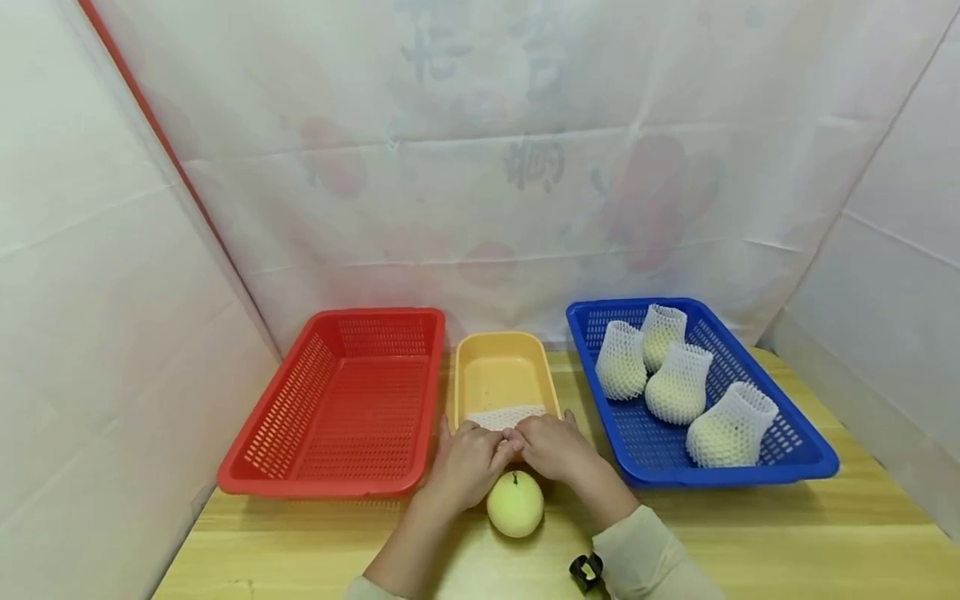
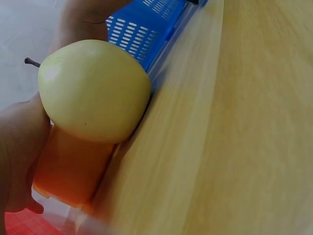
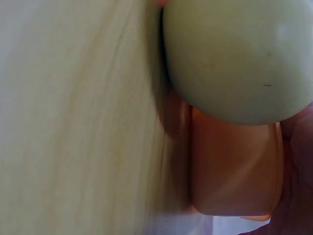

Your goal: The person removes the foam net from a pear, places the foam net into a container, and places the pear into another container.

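A white foam net sleeve (image 1: 504,416) lies at the near end of a yellow tray (image 1: 506,334). My left hand (image 1: 468,467) and right hand (image 1: 553,446) meet over the tray's near rim, thumbs close together, and their fingers pinch the sleeve's near edge; the fingertips are partly hidden. Just in front of the hands, a round pale-yellow pear (image 1: 515,505) stands on the table with its dark stem up. Both wrist views show the pear (image 2: 93,90) (image 3: 239,58) large, before the tray's outer wall (image 2: 73,164) (image 3: 234,166).
To the left stands a red perforated basket (image 1: 360,417) with nothing in it. A blue basket (image 1: 637,477) on the right holds several pears in foam nets (image 1: 678,387). Wooden table (image 1: 750,542) lies below; white sheets (image 1: 480,208) enclose the back and sides.
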Motion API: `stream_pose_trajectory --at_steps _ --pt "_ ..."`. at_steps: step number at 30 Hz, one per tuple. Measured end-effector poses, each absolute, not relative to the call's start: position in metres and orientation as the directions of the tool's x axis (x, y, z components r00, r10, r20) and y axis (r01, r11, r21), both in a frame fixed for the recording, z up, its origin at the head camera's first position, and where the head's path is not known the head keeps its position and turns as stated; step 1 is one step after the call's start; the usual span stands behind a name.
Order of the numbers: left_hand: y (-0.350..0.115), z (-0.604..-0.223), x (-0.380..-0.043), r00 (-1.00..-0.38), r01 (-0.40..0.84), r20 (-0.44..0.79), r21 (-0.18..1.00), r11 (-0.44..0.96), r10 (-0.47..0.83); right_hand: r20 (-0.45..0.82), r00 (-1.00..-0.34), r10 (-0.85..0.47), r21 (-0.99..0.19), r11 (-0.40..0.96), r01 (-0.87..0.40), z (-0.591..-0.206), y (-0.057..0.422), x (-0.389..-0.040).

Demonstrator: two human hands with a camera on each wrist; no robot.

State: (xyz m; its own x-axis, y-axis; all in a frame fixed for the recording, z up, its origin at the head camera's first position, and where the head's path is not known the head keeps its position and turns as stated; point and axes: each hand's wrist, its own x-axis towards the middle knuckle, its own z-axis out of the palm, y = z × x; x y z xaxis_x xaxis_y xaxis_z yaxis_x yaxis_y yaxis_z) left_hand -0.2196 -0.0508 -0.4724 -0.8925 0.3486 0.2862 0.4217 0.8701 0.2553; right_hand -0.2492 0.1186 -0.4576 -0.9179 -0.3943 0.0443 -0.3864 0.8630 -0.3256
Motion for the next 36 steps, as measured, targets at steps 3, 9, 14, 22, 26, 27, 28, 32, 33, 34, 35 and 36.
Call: stream_pose_trajectory --at_steps 3,9,14,22,26,27,28,32,33,34,35,36 --pt "-0.051 -0.471 -0.22 -0.899 0.41 0.273 0.256 0.875 0.342 0.048 -0.915 -0.4 -0.348 0.852 -0.391 -0.454 0.119 -0.248" --pt "-0.05 -0.471 -0.219 -0.898 0.413 0.272 0.256 0.874 0.345 0.136 -0.906 -0.4 -0.412 0.809 -0.419 -0.447 0.124 -0.241" --pt "-0.049 -0.472 -0.218 -0.895 0.415 0.285 0.257 0.873 0.342 0.309 -0.845 -0.438 -0.407 0.742 -0.533 -0.438 0.129 -0.235" --pt "-0.05 -0.471 -0.218 -0.888 0.427 0.294 0.246 0.87 0.353 0.38 -0.815 -0.438 -0.502 0.642 -0.579 -0.415 0.144 -0.223" --pt "-0.05 -0.469 -0.217 -0.883 0.438 0.295 0.239 0.867 0.365 0.248 -0.798 -0.549 -0.63 0.534 -0.564 -0.408 0.148 -0.217" --pt "-0.05 -0.469 -0.217 -0.88 0.443 0.306 0.246 0.862 0.364 0.207 -0.792 -0.575 -0.657 0.518 -0.548 -0.408 0.149 -0.216" --pt "-0.05 -0.468 -0.217 -0.876 0.447 0.32 0.259 0.856 0.361 0.168 -0.786 -0.596 -0.682 0.505 -0.529 -0.407 0.149 -0.215" --pt "-0.051 -0.465 -0.217 -0.839 0.485 0.442 0.349 0.802 0.315 0.078 -0.76 -0.645 -0.719 0.491 -0.491 -0.406 0.147 -0.213" --pt "-0.052 -0.464 -0.217 -0.83 0.493 0.471 0.37 0.787 0.299 0.072 -0.754 -0.653 -0.719 0.49 -0.493 -0.406 0.147 -0.212" --pt "-0.052 -0.464 -0.217 -0.823 0.499 0.492 0.387 0.775 0.284 0.071 -0.746 -0.663 -0.72 0.483 -0.498 -0.407 0.146 -0.212" --pt "-0.053 -0.464 -0.216 -0.815 0.505 0.511 0.394 0.768 0.273 0.07 -0.737 -0.672 -0.72 0.478 -0.503 -0.409 0.146 -0.212" --pt "-0.053 -0.464 -0.216 -0.81 0.506 0.524 0.395 0.767 0.265 0.073 -0.73 -0.679 -0.719 0.472 -0.51 -0.411 0.145 -0.212"
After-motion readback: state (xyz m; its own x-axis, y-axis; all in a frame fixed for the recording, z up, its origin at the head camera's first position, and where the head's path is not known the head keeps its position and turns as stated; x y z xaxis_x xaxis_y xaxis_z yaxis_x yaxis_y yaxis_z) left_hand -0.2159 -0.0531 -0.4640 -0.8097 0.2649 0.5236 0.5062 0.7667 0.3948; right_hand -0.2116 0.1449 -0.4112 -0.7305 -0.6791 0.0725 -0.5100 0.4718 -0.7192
